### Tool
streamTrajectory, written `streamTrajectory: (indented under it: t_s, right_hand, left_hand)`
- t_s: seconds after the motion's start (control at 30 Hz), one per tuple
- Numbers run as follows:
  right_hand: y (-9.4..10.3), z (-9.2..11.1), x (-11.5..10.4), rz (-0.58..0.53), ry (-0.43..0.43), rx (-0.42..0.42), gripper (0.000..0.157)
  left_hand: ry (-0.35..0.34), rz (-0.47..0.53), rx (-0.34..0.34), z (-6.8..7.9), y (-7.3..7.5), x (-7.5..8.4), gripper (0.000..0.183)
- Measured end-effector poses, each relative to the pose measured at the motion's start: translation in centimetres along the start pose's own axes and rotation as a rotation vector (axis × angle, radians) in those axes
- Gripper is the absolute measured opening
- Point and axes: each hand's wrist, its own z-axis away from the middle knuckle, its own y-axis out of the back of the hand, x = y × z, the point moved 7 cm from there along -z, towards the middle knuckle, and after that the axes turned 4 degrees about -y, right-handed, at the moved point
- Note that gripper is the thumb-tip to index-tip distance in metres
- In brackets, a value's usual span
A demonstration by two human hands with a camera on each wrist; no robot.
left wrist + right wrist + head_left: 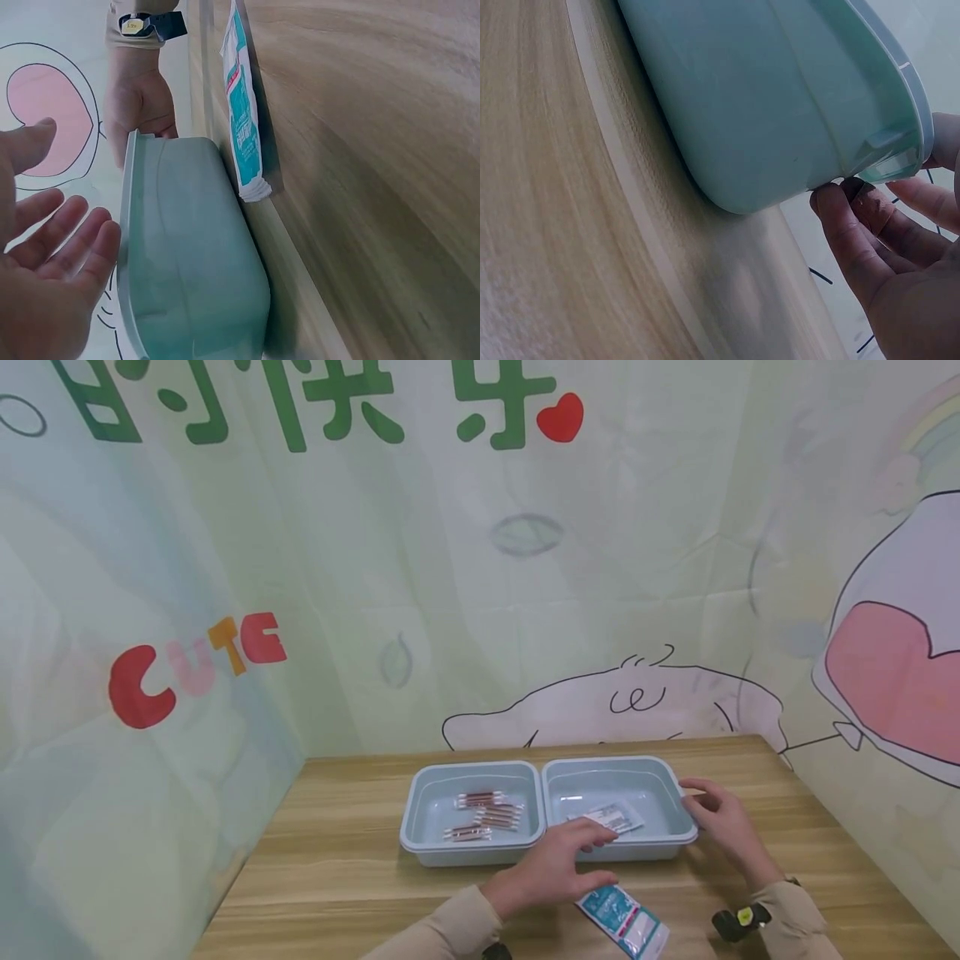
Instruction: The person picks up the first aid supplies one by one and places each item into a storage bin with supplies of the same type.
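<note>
In the head view my right hand (723,827) holds the right end of a pale blue plastic tray (678,843), its fingers bent at the rim. My left hand (551,864) hovers by that tray's front left corner, thumb and fingers spread, holding nothing. The left wrist view shows its fingers (64,232) apart, beside the tray wall (195,247). Inside this tray lie clear-wrapped white sticks (618,817), partly behind my left hand. Close to my left thumb, a teal and white printed packet (622,920) lies on the table.
A second pale blue tray (431,852) stands directly to the left, with several clear packs of brown swab-like sticks (498,817) in it. Both trays rest on a wood-grain table (315,860). A printed fabric backdrop (375,610) rises behind and at the sides.
</note>
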Motion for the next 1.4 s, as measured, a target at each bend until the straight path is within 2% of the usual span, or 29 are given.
streamTrajectory:
  t_s: [0.13,0.4,0.73,0.97,1.17,1.4]
  right_hand:
    - [0.0,-0.1,0.0,0.005,-0.003,0.001,0.048]
    - [0.0,-0.1,0.1,0.014,-0.004,0.006,0.048]
    - [0.0,-0.4,0.4,0.02,0.025,0.015,0.048]
    - [0.0,-0.3,0.4,0.018,0.012,0.009,0.049]
    - [-0.1,-0.3,0.4,0.013,0.016,0.005,0.049]
    - [-0.1,-0.4,0.5,0.013,0.01,0.004,0.05]
  left_hand:
    - [0.0,-0.003,-0.021,-0.1,-0.2,0.1,0.047]
    - [-0.045,-0.051,-0.062,-0.3,-1.2,0.1,0.046]
    - [-0.107,-0.108,-0.069,-0.3,-2.0,0.2,0.045]
    - [-0.108,-0.131,-0.082,-0.3,-2.6,0.2,0.045]
    - [-0.092,-0.161,-0.161,-0.4,-3.8,0.0,0.046]
    - [-0.054,-0.185,-0.22,-0.3,-4.5,-0.2,0.048]
